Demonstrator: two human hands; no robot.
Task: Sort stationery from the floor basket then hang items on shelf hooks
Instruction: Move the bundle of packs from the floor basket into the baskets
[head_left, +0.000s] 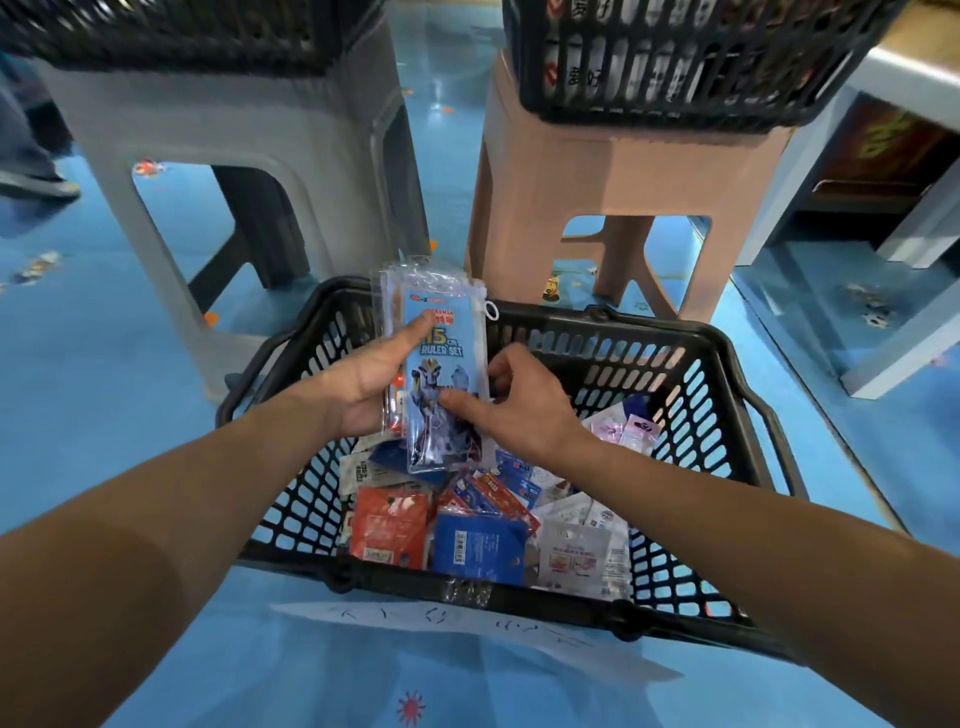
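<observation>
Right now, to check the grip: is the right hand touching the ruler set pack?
Touching. The head view shows the right hand pinching the ruler set pack, thumb on its front, fingers behind its edge; the left hand holds it too.

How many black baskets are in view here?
3: the floor basket; a basket on the grey stool; a basket on the pink stool. More may be out of frame.

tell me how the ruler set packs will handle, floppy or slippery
Probably fairly stiff: the ruler set packs stand upright above the left hand without drooping. Likely slippery: their clear sleeves look glossy and sit fanned unevenly, so they may slide apart. Seemingly light: the right hand pinches the front one with fingertips.
</observation>
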